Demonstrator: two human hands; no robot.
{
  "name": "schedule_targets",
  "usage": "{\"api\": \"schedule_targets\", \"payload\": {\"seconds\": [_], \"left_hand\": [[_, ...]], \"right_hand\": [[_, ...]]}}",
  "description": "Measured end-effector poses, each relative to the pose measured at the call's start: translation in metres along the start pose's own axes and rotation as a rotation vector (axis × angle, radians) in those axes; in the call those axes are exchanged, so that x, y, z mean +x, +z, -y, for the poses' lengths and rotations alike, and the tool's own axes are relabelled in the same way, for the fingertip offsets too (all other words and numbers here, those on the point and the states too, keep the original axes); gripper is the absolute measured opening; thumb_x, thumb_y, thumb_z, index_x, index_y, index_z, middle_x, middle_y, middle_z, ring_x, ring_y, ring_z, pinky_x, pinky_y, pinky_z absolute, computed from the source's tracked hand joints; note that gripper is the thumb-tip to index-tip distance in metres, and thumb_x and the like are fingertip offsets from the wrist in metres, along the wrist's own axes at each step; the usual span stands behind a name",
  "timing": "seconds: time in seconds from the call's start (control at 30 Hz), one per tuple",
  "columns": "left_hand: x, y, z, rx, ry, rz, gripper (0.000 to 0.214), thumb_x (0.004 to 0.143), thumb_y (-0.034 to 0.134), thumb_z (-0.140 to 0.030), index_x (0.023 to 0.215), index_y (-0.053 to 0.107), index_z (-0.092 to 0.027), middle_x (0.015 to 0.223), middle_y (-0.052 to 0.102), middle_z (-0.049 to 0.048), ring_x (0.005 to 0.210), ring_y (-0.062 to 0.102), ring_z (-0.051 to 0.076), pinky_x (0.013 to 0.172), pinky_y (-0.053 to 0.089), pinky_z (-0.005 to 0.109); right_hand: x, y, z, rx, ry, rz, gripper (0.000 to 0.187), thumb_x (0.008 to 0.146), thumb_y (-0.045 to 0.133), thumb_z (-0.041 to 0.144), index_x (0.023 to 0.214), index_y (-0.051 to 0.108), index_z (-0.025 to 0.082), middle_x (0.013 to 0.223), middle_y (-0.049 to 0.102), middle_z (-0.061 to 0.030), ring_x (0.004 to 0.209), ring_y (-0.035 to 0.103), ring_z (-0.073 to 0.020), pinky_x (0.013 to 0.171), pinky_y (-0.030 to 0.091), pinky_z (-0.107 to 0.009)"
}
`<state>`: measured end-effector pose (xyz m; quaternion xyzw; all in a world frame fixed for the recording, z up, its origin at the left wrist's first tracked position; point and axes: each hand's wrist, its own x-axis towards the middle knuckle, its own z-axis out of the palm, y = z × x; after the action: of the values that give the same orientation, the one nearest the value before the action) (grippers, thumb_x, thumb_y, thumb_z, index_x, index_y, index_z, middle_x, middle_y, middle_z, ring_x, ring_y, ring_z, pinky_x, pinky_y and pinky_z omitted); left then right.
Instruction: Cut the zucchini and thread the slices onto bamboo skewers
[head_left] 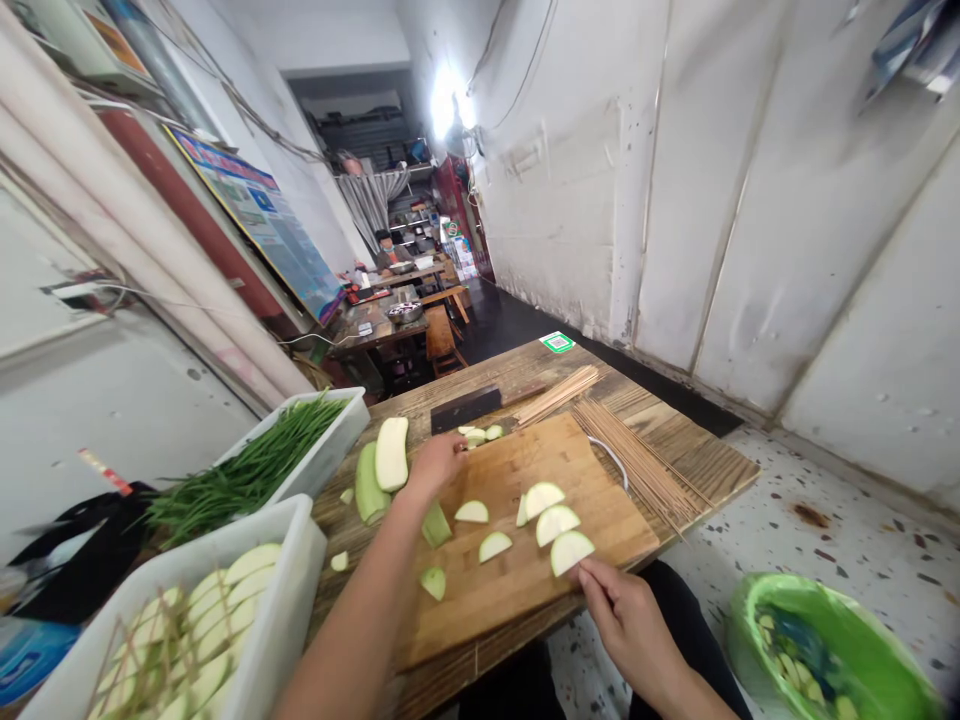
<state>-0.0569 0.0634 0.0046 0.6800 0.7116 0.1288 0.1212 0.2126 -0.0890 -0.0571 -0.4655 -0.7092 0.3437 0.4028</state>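
My right hand [621, 608] is closed in a pinch at the near end of a row of half-moon zucchini slices [557, 525]; they look threaded together, though the stick is hidden. They lie over the right part of a wooden cutting board [525, 590]. At the board's far left edge, my left hand [439, 462] has its fingers curled beside small zucchini pieces [475, 435]; what they hold, if anything, is hidden. Loose half slices [472, 512] and a green chunk [435, 525] rest on the board. A pale peeled zucchini [391, 455] leans by a greener one [370, 485].
Wooden skewers [637, 460] lie right of the board, with a dark-bladed knife [466, 408] behind it. On the left stand white tubs [311, 540] of skewered slices and green stalks [262, 465]. A green-lined bin [750, 610] sits on the floor. A person [388, 252] is seated far back.
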Motion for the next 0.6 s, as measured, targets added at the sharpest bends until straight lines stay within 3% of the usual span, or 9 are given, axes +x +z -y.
{"api": "schedule_targets", "payload": {"seconds": [0.13, 0.3, 0.5, 0.6], "left_hand": [[0.027, 0.013, 0.006, 0.008, 0.022, -0.057, 0.033, 0.074, 0.056, -0.016, 0.105, 0.065, -0.019, 0.115, 0.061, 0.011, 0.107, 0.053, 0.024, 0.09, 0.034, 0.029], [0.045, 0.026, 0.015, -0.093, 0.022, -0.05, 0.027, 0.068, 0.063, -0.012, 0.094, 0.07, -0.018, 0.103, 0.065, 0.0106, 0.101, 0.054, 0.024, 0.09, 0.034, 0.03], [0.047, 0.023, 0.014, -0.398, -0.053, -0.05, 0.013, 0.065, 0.069, -0.017, 0.078, 0.07, -0.017, 0.093, 0.067, 0.0088, 0.096, 0.057, 0.024, 0.083, 0.04, 0.029], [0.036, 0.015, 0.003, -0.636, -0.101, -0.033, 0.014, 0.069, 0.067, -0.023, 0.081, 0.067, -0.016, 0.09, 0.067, 0.0081, 0.089, 0.06, 0.02, 0.076, 0.045, 0.027]], "right_hand": [[0.003, 0.001, -0.007, 0.008, 0.005, -0.016, 0.031, 0.093, 0.035, 0.032, 0.074, 0.054, 0.019, 0.063, 0.057, -0.002, 0.057, 0.055, -0.016, 0.057, 0.039, -0.022], [0.005, 0.002, -0.013, 0.016, 0.008, -0.028, 0.028, 0.093, 0.036, 0.03, 0.077, 0.056, 0.018, 0.064, 0.057, -0.0016, 0.058, 0.056, -0.0158, 0.057, 0.039, -0.022], [0.006, 0.001, -0.008, 0.009, -0.007, -0.032, 0.029, 0.093, 0.036, 0.03, 0.075, 0.055, 0.018, 0.062, 0.055, -0.0005, 0.056, 0.055, -0.0145, 0.055, 0.038, -0.021], [0.005, 0.0, -0.003, -0.026, -0.037, -0.07, 0.029, 0.092, 0.037, 0.029, 0.074, 0.055, 0.018, 0.06, 0.056, 0.0002, 0.053, 0.054, -0.0134, 0.053, 0.038, -0.019]]}}
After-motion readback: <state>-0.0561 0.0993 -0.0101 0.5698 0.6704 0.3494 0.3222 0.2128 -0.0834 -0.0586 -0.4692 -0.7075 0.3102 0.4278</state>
